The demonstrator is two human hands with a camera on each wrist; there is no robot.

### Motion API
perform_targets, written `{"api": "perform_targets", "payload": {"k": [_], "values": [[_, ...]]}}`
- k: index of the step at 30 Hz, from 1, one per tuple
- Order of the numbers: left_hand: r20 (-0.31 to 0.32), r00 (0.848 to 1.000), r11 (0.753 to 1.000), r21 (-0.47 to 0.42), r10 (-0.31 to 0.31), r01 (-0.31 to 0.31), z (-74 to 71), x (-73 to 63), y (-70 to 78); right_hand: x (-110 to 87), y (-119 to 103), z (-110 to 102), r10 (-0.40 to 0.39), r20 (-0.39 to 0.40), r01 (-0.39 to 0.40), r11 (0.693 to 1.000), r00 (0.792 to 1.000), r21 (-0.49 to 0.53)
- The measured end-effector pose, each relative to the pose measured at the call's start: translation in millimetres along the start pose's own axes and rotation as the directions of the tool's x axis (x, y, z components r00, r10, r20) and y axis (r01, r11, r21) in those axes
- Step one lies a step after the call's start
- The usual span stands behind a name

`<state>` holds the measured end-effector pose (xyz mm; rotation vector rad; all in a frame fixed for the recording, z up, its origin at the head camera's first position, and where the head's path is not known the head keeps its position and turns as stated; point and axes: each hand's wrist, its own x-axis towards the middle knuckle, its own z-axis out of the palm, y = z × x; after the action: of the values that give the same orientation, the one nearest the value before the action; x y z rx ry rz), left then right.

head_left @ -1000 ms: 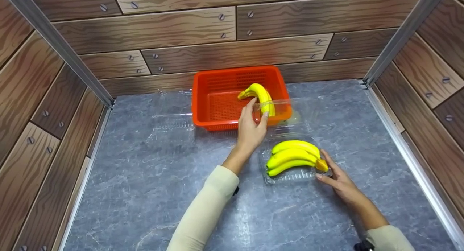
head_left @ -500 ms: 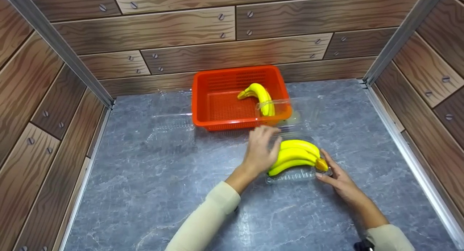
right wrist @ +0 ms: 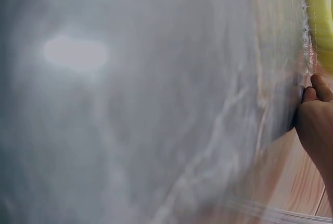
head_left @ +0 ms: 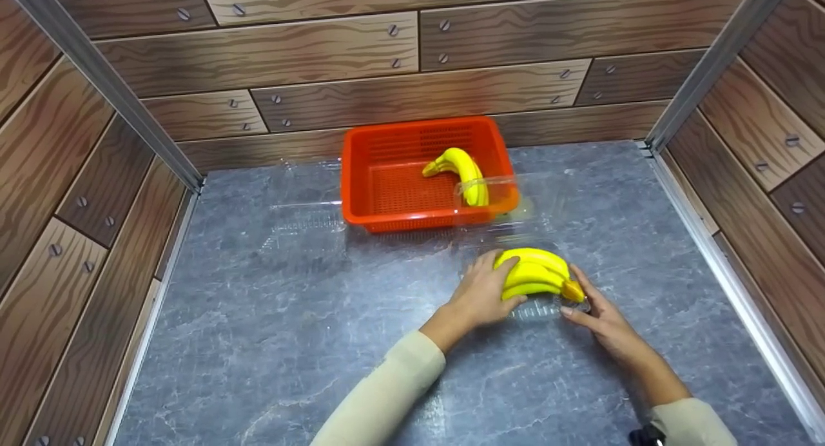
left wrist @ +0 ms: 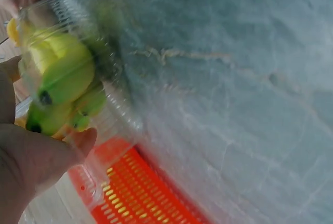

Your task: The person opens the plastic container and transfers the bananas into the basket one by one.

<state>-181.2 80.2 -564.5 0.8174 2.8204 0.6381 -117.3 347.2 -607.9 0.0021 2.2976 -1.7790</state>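
A bunch of yellow bananas (head_left: 536, 273) lies in a clear plastic clamshell box (head_left: 533, 312) in the head view. My left hand (head_left: 482, 292) grips the bunch's left end, fingers over the far side and thumb at the near side. My right hand (head_left: 606, 320) holds the box's right end between thumb and fingers, beside the orange-tipped stem. In the left wrist view, the dark banana tips (left wrist: 46, 97) show between thumb and fingers through the clear plastic. The right wrist view catches only part of the right hand (right wrist: 316, 117) and the bananas' yellow edge.
A red basket (head_left: 403, 220) stands at the back with more bananas (head_left: 459, 162) inside. The box's transparent raised lid (head_left: 541, 198) overlaps the basket's right front corner. Another clear plastic container (head_left: 303, 214) lies left of the basket. Wood-patterned walls (head_left: 309, 59) enclose the surface.
My left hand has come away from the lid by the basket, moved toward me, and taken hold of the bananas' left end. The right hand has stayed at the box's right end.
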Motion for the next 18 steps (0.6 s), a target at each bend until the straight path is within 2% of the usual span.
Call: {"api": "perform_targets", "payload": {"k": [4,11,18], "values": [[0.025,1.000,0.997,0.073,-0.009,0.007,7.3,2.4,1.0,0.6,0.0,-0.4,-0.006,0.000,0.006,1.000,1.000,0.026],[-0.005,1.000,0.980,0.197,-0.022,0.022,15.8,4.7,3.0,-2.2,0.5,-0.1,0.015,0.030,-0.016,0.999,0.999,0.035],[0.004,0.999,0.976,0.213,-0.038,0.036,16.6,8.5,2.9,0.5,0.5,-0.7,0.010,0.021,-0.011,0.999,1.000,0.034]]}}
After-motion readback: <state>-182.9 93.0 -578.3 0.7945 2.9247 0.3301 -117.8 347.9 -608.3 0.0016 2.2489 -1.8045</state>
